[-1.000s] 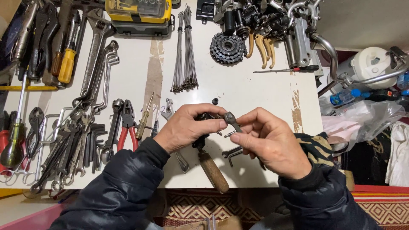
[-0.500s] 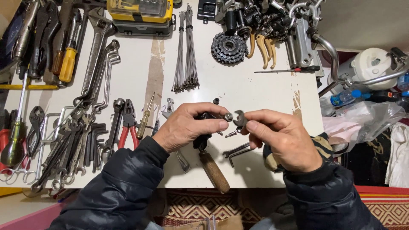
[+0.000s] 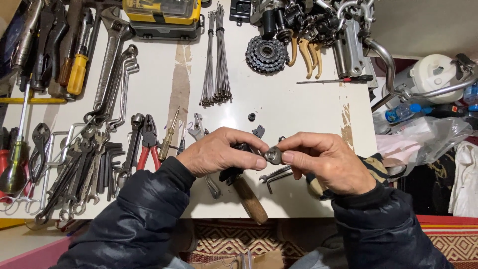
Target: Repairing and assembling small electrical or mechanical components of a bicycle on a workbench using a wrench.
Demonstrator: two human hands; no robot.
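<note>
At bench edge, hands: my left hand (image 3: pixel 221 155) and right hand (image 3: pixel 323 162) both pinch a small round metal nut (image 3: pixel 273 155).
Under hands: wooden-handled tool (image 3: pixel 249 198), hex keys (image 3: pixel 275 177).
Left side: wrenches (image 3: pixel 82 172), red-handled pliers (image 3: pixel 148 144).
Far edge: spoke bundle (image 3: pixel 216 62), freewheel sprocket (image 3: pixel 267 53), yellow case (image 3: pixel 163 15).

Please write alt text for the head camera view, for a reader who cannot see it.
Over a white workbench, the left hand and right hand together pinch a small round grey metal part. A wooden-handled tool lies below them; wrenches, red-handled pliers, a bundle of thin metal spokes and a dark toothed sprocket lie around.
</note>
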